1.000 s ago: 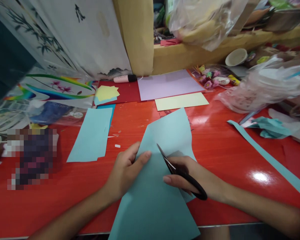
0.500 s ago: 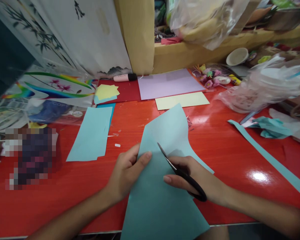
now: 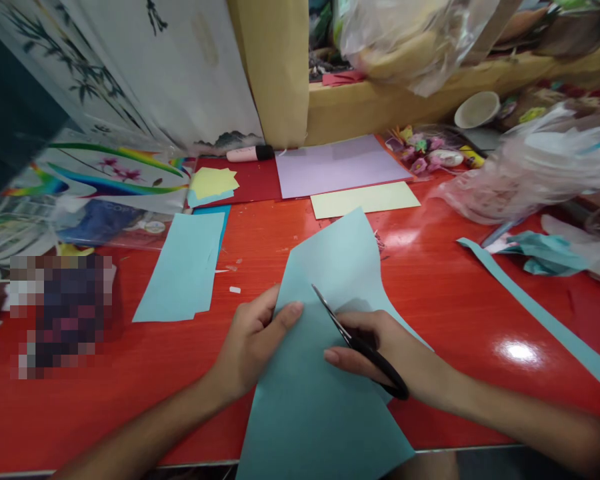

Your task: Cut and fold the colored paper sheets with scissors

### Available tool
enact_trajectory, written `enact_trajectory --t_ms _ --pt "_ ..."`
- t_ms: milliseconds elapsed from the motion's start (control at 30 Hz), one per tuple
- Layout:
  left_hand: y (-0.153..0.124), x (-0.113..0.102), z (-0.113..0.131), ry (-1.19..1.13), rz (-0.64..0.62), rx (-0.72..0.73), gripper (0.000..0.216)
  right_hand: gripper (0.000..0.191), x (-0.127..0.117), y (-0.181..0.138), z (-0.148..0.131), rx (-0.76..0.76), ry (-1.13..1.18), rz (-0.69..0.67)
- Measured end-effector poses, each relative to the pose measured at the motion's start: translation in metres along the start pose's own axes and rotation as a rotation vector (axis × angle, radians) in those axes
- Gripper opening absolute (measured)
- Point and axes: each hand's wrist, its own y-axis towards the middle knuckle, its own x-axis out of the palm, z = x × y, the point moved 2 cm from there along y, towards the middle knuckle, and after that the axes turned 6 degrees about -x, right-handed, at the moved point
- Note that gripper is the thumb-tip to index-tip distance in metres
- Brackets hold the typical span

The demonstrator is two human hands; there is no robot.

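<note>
A large light-blue sheet of paper (image 3: 305,400) hangs over the near edge of the red table, partly cut so that its far part lifts and curves to the right. My left hand (image 3: 260,333) pinches its left edge, thumb on top and fingers hidden beneath. In my right hand (image 3: 380,353) are black-handled scissors (image 3: 375,360), held with the thumb and fingers around the handles. The blades point away and to the left, lying at the cut in the paper; the lower blade is hidden by the sheet.
Cut blue paper pieces (image 3: 183,267) lie at left. A long blue strip (image 3: 540,307) and crumpled blue paper (image 3: 550,253) lie at right. Behind are a purple sheet (image 3: 340,167), a pale yellow strip (image 3: 365,200), a pink marker (image 3: 243,154) and a plastic bag (image 3: 520,173).
The scissors and my right hand have shifted very slightly left. The sheet's lower right corner has moved slightly left too. My left hand keeps the same grip.
</note>
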Motion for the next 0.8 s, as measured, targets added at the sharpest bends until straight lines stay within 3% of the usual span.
enact_trajectory --t_ms 800 --pt "0.0035 -0.0007 -0.0044 -0.037 -0.013 -0.03 0.027 0.029 -0.001 0.0013 0.0015 0.034 -0.086 0.032"
